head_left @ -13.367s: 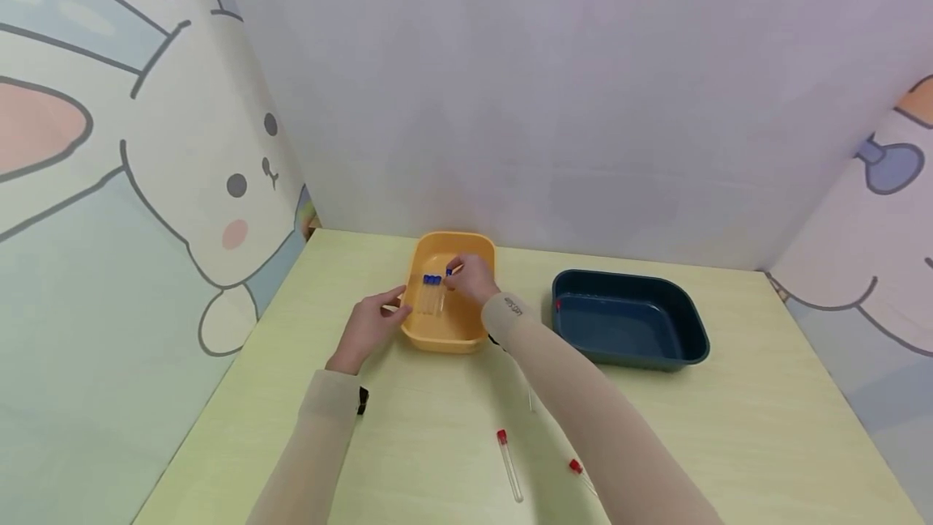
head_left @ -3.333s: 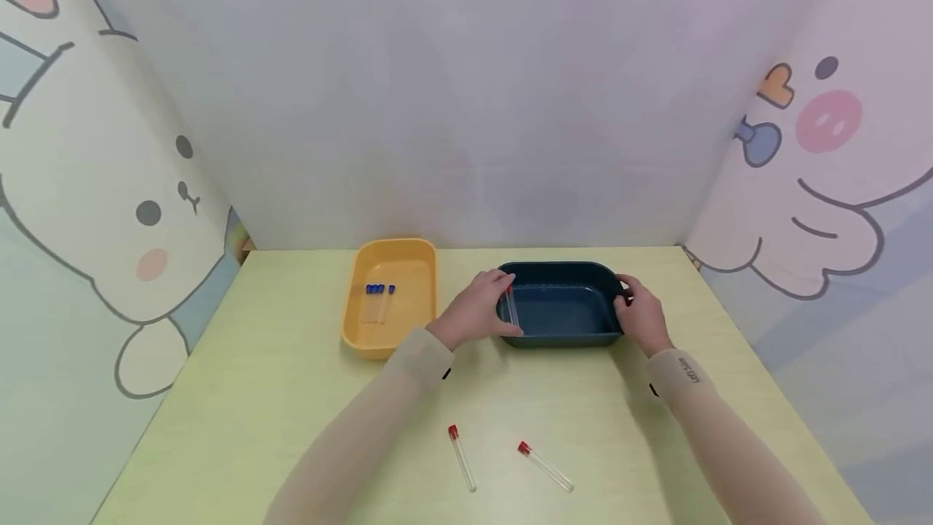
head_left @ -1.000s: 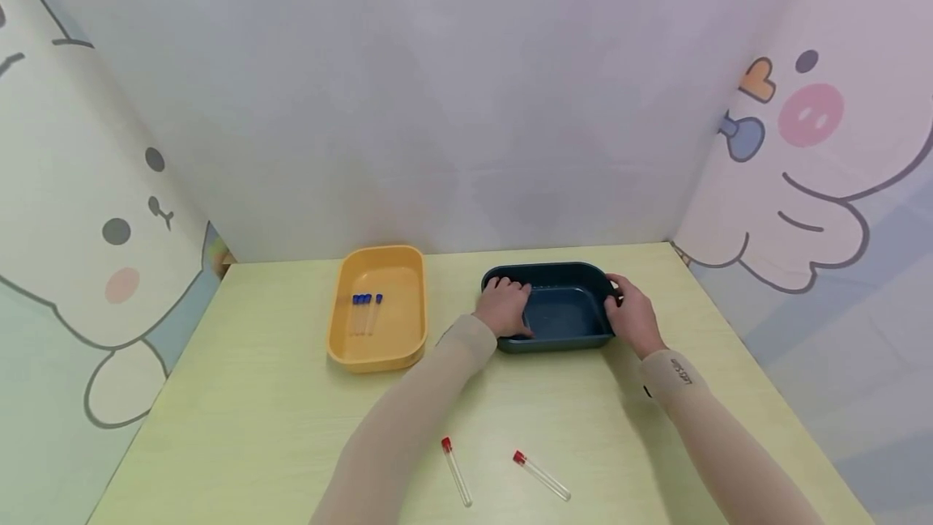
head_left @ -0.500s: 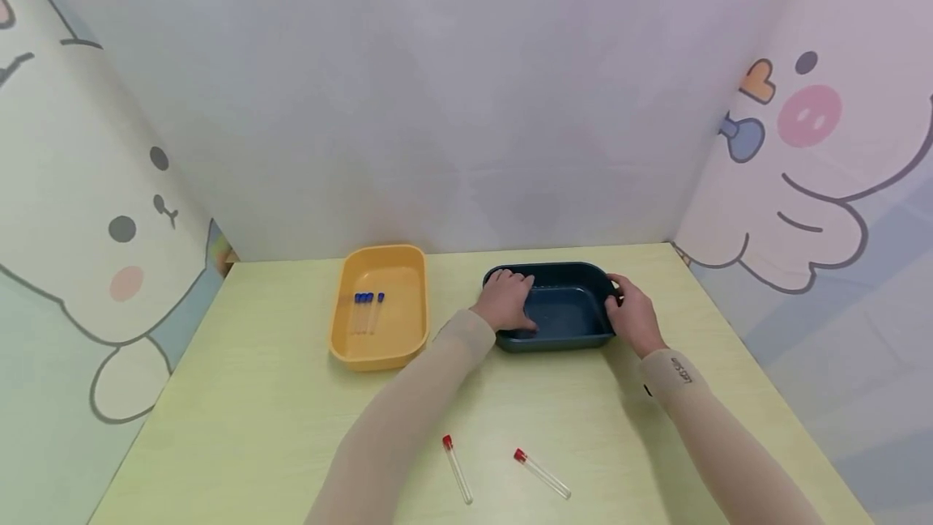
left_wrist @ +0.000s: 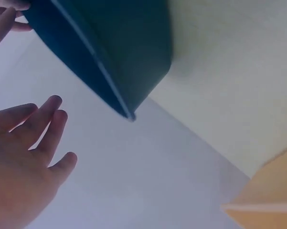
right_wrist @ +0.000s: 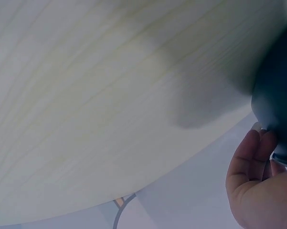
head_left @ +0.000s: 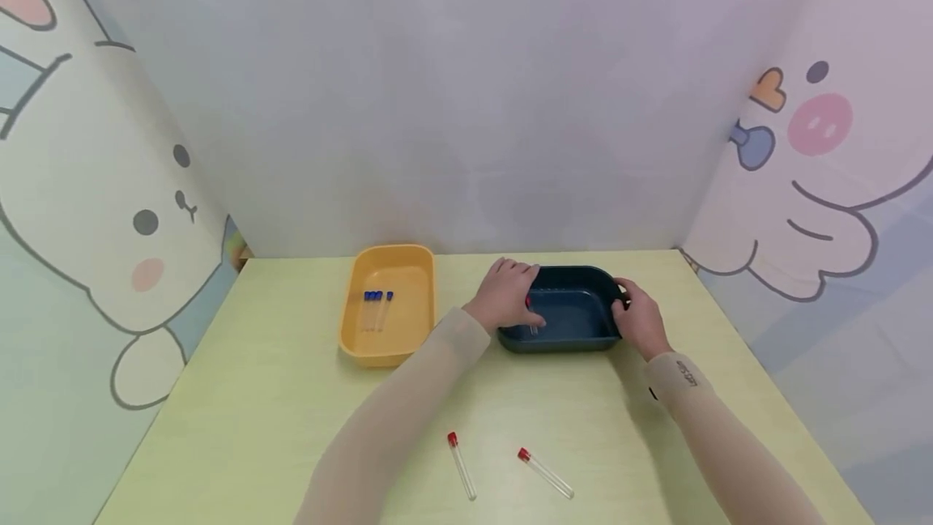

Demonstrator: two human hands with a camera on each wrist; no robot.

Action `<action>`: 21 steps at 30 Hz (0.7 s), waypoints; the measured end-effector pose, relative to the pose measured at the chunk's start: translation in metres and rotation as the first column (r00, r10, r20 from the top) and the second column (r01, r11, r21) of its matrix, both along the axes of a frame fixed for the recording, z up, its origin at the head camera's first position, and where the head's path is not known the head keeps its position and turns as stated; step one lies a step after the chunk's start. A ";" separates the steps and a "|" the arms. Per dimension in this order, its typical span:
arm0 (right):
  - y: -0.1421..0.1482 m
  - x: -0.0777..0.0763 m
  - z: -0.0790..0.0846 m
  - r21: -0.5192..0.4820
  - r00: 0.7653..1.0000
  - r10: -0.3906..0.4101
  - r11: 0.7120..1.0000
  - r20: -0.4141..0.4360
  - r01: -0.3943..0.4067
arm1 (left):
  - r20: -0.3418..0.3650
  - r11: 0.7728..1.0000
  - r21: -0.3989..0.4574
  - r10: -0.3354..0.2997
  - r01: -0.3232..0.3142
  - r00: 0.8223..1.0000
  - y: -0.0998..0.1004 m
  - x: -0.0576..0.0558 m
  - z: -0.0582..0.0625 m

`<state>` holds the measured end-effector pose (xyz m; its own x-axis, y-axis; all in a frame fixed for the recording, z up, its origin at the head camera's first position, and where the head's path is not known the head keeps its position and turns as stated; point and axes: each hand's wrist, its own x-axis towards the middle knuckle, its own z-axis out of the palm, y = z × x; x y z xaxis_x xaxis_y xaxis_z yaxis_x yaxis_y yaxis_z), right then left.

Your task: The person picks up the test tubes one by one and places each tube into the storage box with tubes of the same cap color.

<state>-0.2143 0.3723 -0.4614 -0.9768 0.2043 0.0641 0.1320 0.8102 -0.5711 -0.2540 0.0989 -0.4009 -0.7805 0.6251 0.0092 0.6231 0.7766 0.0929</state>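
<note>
Nearest, on the pale table in front of the dark blue tray, lie a slanting red-capped tube and, to its right, a second red-capped tube, apart from each other. Past them, the right sleeve carries small dark lettering on its cuff, too small to read surely. At the tray's right end, the right hand grips the rim with curled fingers. The left hand, fingers loose and spread, hovers over the tray's left end, partly covering a third red-capped tube inside. Left of the tray, well apart, an orange tray holds four blue-capped tubes. Behind the tray rises a plain whitish backdrop, flanked by a rabbit drawing to its left and a pink-snouted figure to its right.
</note>
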 end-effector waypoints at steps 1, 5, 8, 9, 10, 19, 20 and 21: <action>0.000 0.000 0.000 -0.001 1.000 0.001 1.000 0.001 -0.001 | -0.004 1.000 -0.005 -0.001 0.001 1.000 -0.002 0.002 0.003; -0.001 0.000 -0.001 -0.001 1.000 0.002 1.000 0.004 -0.002 | -0.027 1.000 -0.026 0.001 -0.002 1.000 -0.013 0.012 0.017; -0.001 0.001 -0.001 -0.005 1.000 0.007 1.000 0.001 -0.007 | -0.043 1.000 -0.026 0.010 -0.011 0.999 -0.023 0.018 0.023; -0.001 0.001 -0.001 -0.005 1.000 0.007 1.000 0.001 -0.007 | -0.048 1.000 -0.024 0.012 -0.013 0.999 -0.026 0.020 0.025; -0.001 0.001 -0.001 -0.005 1.000 0.007 1.000 0.002 -0.007 | -0.050 1.000 -0.021 0.015 -0.016 0.999 -0.029 0.023 0.026; -0.001 0.000 -0.001 0.005 1.000 -0.003 1.000 0.011 0.002 | -0.031 0.998 0.063 0.018 -0.016 0.999 -0.056 0.047 0.028; -0.001 0.000 -0.001 0.004 1.000 -0.001 1.000 0.013 0.001 | -0.034 0.998 0.065 0.018 -0.016 0.999 -0.059 0.050 0.027; -0.001 -0.001 0.000 0.004 1.000 0.002 1.000 0.014 -0.002 | -0.039 0.998 0.065 0.019 -0.017 0.999 -0.062 0.053 0.027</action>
